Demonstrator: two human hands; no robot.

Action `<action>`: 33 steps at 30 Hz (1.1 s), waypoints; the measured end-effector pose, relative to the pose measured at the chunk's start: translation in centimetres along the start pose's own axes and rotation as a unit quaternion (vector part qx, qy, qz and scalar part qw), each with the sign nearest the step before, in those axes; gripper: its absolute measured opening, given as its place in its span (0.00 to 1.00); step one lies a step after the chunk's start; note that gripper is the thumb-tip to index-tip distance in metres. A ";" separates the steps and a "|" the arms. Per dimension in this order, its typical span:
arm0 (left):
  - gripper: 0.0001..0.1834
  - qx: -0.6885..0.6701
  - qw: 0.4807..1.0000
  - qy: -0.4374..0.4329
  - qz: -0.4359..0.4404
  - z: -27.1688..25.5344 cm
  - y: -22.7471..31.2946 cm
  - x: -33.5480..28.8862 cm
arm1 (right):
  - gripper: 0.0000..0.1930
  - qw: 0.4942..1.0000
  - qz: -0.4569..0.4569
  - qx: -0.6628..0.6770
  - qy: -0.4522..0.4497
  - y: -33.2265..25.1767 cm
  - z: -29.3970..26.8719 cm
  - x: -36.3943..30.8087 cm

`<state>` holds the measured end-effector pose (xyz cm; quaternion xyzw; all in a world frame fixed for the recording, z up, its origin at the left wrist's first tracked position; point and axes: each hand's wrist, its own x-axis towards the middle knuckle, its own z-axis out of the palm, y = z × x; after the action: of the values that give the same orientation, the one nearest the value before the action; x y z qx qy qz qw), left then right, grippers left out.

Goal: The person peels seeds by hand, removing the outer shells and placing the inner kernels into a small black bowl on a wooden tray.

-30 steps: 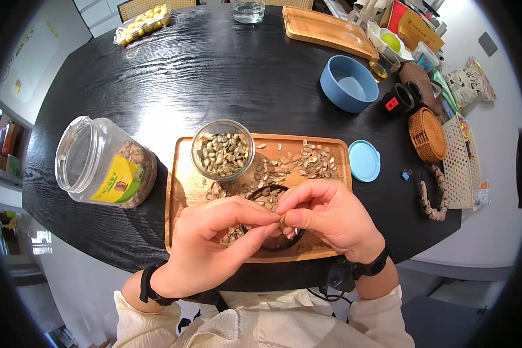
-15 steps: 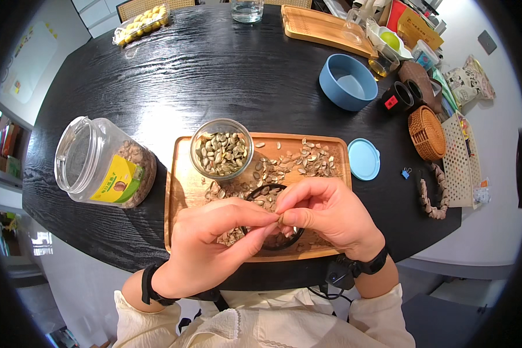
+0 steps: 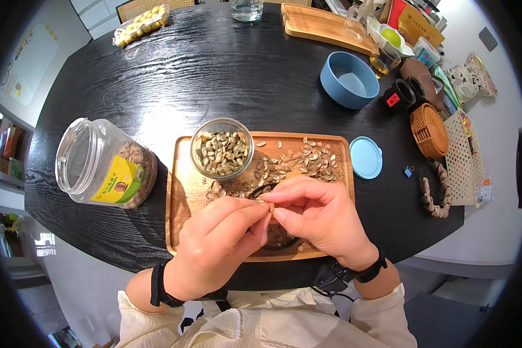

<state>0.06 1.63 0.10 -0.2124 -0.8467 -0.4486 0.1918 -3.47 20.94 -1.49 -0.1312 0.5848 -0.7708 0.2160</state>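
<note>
My left hand (image 3: 217, 243) and my right hand (image 3: 325, 220) meet fingertip to fingertip, both pinching a small pumpkin seed (image 3: 269, 205) that their fingers partly hide. Beneath them, mostly covered, is a round black-rimmed dish (image 3: 281, 247) with seeds or shells in it. The wooden tray (image 3: 180, 223) carries the dish. Just beyond my left hand on the tray, a clear glass bowl (image 3: 252, 155) holds green pumpkin seed kernels (image 3: 221, 149). Loose, pale brown shells (image 3: 318, 163) lie scattered over the tray's far right and middle.
Left of the tray stands an open plastic jar (image 3: 78, 159) of unshelled seeds. To the right lie a light blue lid (image 3: 366, 158), a blue clip (image 3: 409, 171) and a twisted band (image 3: 441, 206). Farther off are a blue bowl (image 3: 336, 93), a wicker box (image 3: 429, 133) and another wooden tray (image 3: 307, 26).
Both hands have shifted slightly left, and the seed between their fingertips sits a little higher in view. The left-hand fingers have curled in more.
</note>
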 end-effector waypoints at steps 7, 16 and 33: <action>0.13 0.072 0.997 0.014 0.038 0.1 -0.3 0.2 | 0.13 1.000 -0.007 -0.009 0.021 0.1 0.7 0.0; 0.13 0.043 0.999 0.008 -0.009 0.0 -0.2 0.0 | 0.10 0.993 0.107 0.037 0.039 -1.0 0.6 0.2; 0.16 0.079 0.994 -0.044 0.055 0.4 -0.5 -0.4 | 0.05 0.996 -0.001 -0.052 0.079 0.6 1.4 0.0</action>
<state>0.09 1.66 -0.68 -0.2626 -0.8739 -0.3596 0.1949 -2.69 19.60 -1.64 -0.0812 0.6391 -0.7476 0.1614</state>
